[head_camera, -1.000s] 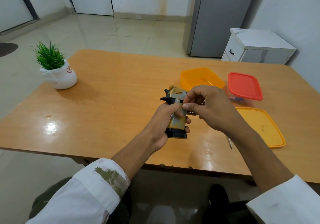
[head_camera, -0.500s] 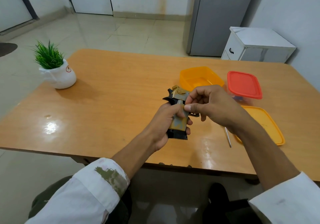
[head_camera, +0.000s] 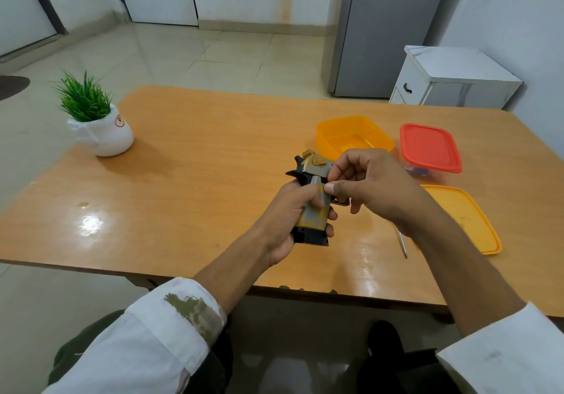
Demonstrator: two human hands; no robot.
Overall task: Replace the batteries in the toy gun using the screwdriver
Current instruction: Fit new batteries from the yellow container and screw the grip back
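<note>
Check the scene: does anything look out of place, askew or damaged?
Nothing spilled or broken. The orange lid lies apart from the open box, the screwdriver lies idle, partly hidden by the right forearm, the gun has worn paint, and the left sleeve bears a greenish stain.

Left hand (head_camera: 285, 216) grips the handle of the toy gun (head_camera: 314, 219) above the table (head_camera: 198, 164), while the right hand (head_camera: 375, 186) pinches the handle's upper part with thumb and curled fingers. The screwdriver (head_camera: 403, 245) lies on the table beside the orange lid (head_camera: 467, 219), partly hidden by the right forearm. Farther back stand an open orange container (head_camera: 354, 137) and a red-lidded container (head_camera: 430, 146).
</note>
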